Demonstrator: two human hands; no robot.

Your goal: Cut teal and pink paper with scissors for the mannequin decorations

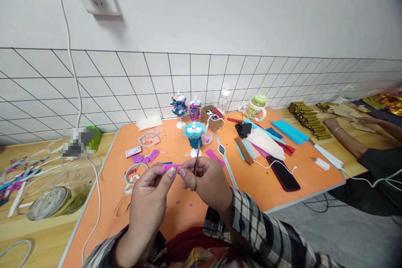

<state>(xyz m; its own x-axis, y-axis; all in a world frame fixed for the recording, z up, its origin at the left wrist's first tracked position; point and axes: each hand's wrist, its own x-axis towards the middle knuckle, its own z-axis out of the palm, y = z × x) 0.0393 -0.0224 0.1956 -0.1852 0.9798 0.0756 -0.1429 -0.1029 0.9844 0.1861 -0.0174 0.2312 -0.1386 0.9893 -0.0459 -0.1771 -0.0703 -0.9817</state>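
Note:
My left hand (150,194) pinches a small folded strip of magenta crepe paper (169,168) between thumb and forefinger. Close beside it, my right hand (205,180) is closed around a pair of slim dark scissors (197,163), blades pointing up and away from me. Its thumb and fingertip meet at the right end of the paper strip. Just beyond my hands stands a mini dress form (196,140) in a blue paper dress on a white stand. Behind it are two more forms, one with blue and purple frills (179,106), one purple-pink (195,109).
Magenta scraps (150,157) and tape rolls (137,172) lie left on the orange table (251,194). A cardboard box (212,118), bottle (256,109), crepe paper (290,132) and phone (284,173) sit right. A white cable (98,201) crosses the left edge. Another person's arm (345,138) works far right.

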